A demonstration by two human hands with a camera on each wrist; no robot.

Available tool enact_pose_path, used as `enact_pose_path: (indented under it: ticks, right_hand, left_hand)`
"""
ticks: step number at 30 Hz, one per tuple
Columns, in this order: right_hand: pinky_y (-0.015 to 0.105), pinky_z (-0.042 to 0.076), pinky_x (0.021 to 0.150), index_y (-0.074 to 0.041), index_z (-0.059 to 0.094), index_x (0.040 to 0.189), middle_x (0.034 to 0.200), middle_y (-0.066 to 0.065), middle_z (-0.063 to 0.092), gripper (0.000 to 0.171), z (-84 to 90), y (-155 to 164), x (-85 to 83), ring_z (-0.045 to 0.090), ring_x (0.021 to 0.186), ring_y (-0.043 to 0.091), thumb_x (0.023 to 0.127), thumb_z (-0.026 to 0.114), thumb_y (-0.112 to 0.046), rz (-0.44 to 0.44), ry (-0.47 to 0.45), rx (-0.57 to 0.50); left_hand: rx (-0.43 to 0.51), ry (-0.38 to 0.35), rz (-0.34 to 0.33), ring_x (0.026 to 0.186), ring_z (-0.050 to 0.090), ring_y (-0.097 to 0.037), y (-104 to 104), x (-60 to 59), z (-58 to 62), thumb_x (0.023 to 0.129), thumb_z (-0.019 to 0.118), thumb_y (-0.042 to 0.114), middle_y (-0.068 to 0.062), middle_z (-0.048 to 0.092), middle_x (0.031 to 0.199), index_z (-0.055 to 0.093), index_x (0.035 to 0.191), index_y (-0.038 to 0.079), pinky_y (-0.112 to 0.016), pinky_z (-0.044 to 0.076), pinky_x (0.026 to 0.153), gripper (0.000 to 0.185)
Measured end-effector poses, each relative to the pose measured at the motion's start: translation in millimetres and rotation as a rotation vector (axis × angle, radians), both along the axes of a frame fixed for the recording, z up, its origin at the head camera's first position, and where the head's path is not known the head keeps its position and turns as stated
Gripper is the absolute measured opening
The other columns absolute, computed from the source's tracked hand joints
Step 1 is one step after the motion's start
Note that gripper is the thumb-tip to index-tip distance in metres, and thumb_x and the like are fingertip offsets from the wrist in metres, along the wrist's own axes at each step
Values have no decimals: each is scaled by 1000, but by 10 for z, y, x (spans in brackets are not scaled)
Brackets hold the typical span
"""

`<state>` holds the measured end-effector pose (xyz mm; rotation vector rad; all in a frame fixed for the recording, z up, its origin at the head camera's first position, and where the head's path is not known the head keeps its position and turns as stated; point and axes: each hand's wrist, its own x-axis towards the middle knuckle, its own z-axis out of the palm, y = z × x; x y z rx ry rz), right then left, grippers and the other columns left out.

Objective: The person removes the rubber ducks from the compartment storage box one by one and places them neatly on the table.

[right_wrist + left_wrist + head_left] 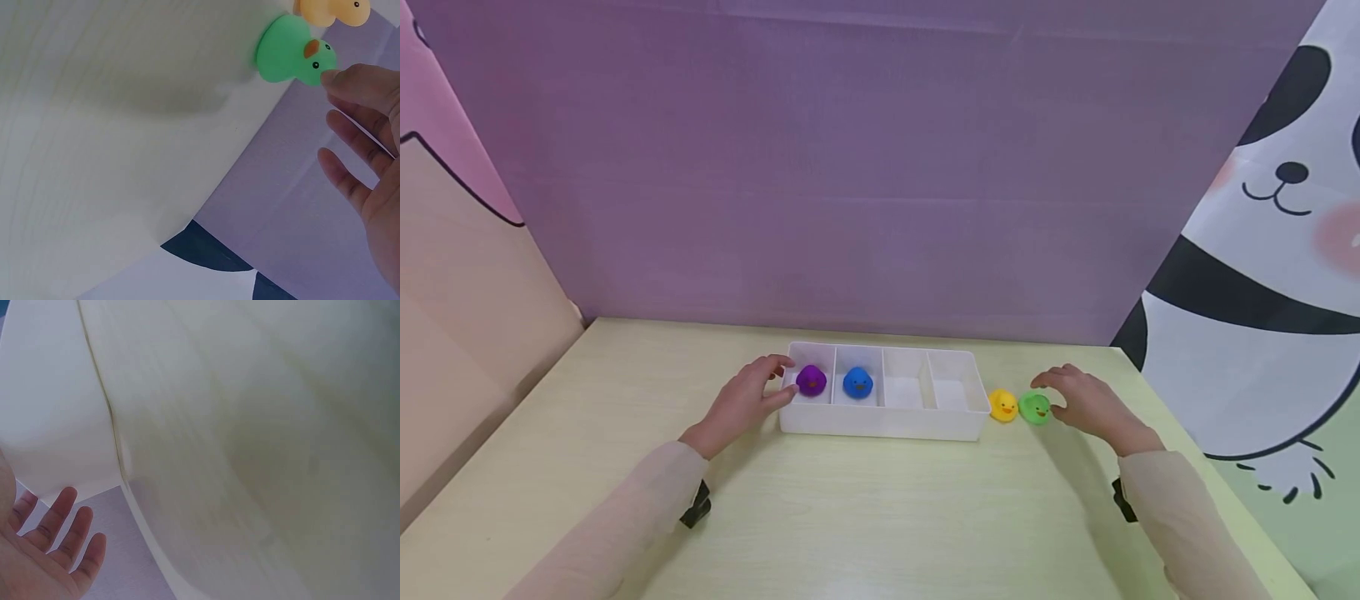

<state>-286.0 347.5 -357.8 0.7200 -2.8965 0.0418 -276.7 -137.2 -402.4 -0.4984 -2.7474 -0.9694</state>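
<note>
A white four-compartment tray (880, 421) stands on the pale table. A purple duck (811, 380) sits in its leftmost compartment and a blue duck (857, 382) in the one beside it; the two right compartments hold nothing. My left hand (752, 396) rests open at the tray's left end, its fingers (62, 525) straight beside the tray wall (50, 412). Right of the tray, a yellow duck (1003, 406) and a green duck (1035, 408) stand on the table. My right hand (1078, 400) is open just right of the green duck (290, 53), one fingertip (334, 78) touching its head.
A purple backdrop rises behind the table (865, 517). A panda-print panel (1262, 275) stands along the right edge and a pink-beige panel along the left. The yellow duck (334, 11) shows at the top edge of the right wrist view.
</note>
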Motion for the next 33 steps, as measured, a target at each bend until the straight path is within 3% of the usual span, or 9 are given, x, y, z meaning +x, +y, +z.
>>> enact_pose_path:
  ticks: [14,33]
  right_hand:
    - [45,48,80,-6,64,104,104,10,64,33,56,-203,-38,55,95,29,72,70,-2,52,17,-20]
    - [45,46,85,-5,63,107,107,8,63,31,191,-737,-42,55,100,29,77,68,-6,136,58,-41]
  left_hand:
    - [-1,-10,2,103,54,-28,4,-3,-4,87,58,31,-10,58,113,50,124,11,-45,46,86,43]
    - [-2,-9,4,102,54,-26,1,-13,-15,87,58,31,-9,58,112,50,123,13,-44,46,85,42]
